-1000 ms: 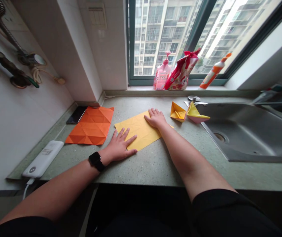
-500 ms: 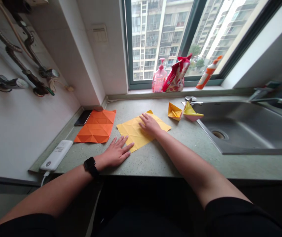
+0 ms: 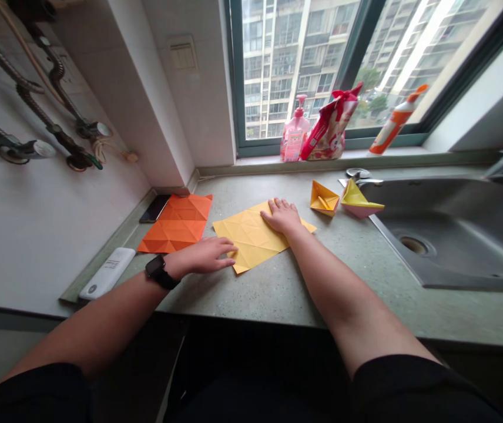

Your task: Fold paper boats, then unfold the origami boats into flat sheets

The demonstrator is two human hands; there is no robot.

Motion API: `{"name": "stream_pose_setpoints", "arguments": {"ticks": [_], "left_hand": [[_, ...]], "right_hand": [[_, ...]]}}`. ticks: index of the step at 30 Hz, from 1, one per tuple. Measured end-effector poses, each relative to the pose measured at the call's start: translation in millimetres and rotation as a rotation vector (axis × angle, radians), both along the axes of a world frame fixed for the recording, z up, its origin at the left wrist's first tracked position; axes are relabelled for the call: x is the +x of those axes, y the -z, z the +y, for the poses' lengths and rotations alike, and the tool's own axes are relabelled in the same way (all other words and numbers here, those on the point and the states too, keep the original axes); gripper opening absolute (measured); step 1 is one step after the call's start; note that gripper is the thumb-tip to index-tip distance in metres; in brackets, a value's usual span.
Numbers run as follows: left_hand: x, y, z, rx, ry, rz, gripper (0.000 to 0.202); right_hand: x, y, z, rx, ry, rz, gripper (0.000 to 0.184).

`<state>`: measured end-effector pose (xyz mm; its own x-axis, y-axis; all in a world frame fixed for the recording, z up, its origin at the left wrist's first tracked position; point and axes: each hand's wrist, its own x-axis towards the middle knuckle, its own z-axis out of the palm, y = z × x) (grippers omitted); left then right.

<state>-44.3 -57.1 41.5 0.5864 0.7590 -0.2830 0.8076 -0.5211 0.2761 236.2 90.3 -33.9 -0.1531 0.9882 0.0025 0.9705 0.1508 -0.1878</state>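
**Landmark:** yellow paper sheet (image 3: 251, 238), creased, lying flat and turned at an angle on a speckled grey-green counter (image 3: 278, 296).

**Power bank:** white power bank (image 3: 107, 273), far left of the sheet, along the counter's wall edge, with a white cable at its near end.

**Phone:** black phone (image 3: 154, 208), left of the sheet, beyond the orange sheet's far-left edge.

**Orange sheet:** orange paper sheet (image 3: 174, 223), creased into triangles, flat, just left of the yellow one and not touching it.

**Left wrist:** black watch (image 3: 158, 271), left of the sheet.

**Left hand:** left hand (image 3: 203, 257), palm down, fingers close together and narrow, tips at the sheet's left edge, holding nothing.

**Right hand:** right hand (image 3: 281, 215), flat on the sheet's far part, fingers slightly spread, pressing down, not gripping.

**Boats:** two folded paper boats, yellow-orange (image 3: 324, 198) and yellow-pink (image 3: 361, 202), right of the sheet, side by side.

**Sink:** steel sink (image 3: 454, 235), farther right of the sheet.

**Sill:** pink pump bottle (image 3: 294, 136), red-and-white bag (image 3: 331, 123) and orange-and-white bottle (image 3: 395, 120), beyond the sheet, against the window.
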Motion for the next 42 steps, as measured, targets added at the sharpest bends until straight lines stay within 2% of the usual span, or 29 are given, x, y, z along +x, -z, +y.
{"name": "stream_pose_setpoints", "arguments": {"ticks": [1, 3, 6, 10, 13, 16, 22, 33, 36, 42], "left_hand": [[1, -2.7, 12, -0.004, -0.032, -0.036, 0.056], [4, -5.1, 38, 0.084, -0.181, -0.094, 0.055], [10, -3.1, 77, 0.183, -0.42, -0.054, 0.058], [13, -0.4, 117, 0.085, -0.556, 0.04, 0.063], [11, -3.4, 131, -0.056, -0.595, 0.038, 0.056], [9, -8.2, 136, -0.189, -0.609, 0.032, 0.042], [9, -13.0, 136, -0.254, -0.644, 0.023, 0.027], [10, -17.0, 134, -0.385, -0.693, -0.13, 0.026], [9, -14.8, 135, -0.47, -0.734, -0.197, 0.02], [7, -14.1, 135, -0.619, -0.817, -0.386, 0.022]], "right_hand": [[0, 1.0, 1, -0.001, 0.003, 0.002, 0.083], [1, 3.1, 1, 0.002, -0.001, 0.005, 0.083], [2, 5.6, 3, 0.007, -0.005, 0.008, 0.084], [4, 6.7, 4, -0.002, -0.001, 0.019, 0.084], [4, 6.1, 4, -0.01, -0.005, 0.028, 0.084], [5, 5.8, 4, -0.009, -0.015, 0.032, 0.082], [9, 7.7, 3, 0.018, -0.026, 0.064, 0.079], [7, 3.8, -3, 0.049, -0.013, 0.109, 0.07], [7, 2.8, -4, 0.054, -0.015, 0.113, 0.068], [8, 3.6, -5, 0.083, -0.015, 0.128, 0.066]]}}
